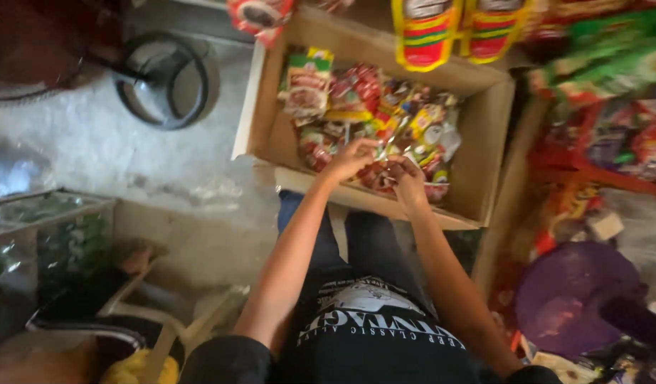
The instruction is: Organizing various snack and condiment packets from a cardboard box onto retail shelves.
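From the head camera, both bare hands reach forward into an open brown cardboard box (484, 142) that rests on the concrete floor in front of the person's knees. The box holds a heap of small, shiny red, yellow and green snack packets (374, 107), spread across its bottom from the far left corner to the near edge. The left hand (351, 158) is curled with its fingers pinched together over the near part of the heap, and the right hand (406, 178) sits just beside it, fingers bent, the two almost touching. Between them lies a small red packet (379, 174), directly under the fingertips at the box's near wall; blur makes it impossible to tell which hand truly grips it. Left of the box, on the floor, stands a round dark fan base (168, 82). To the right, a purple round plastic lid (570, 295) lies among more packaged goods.
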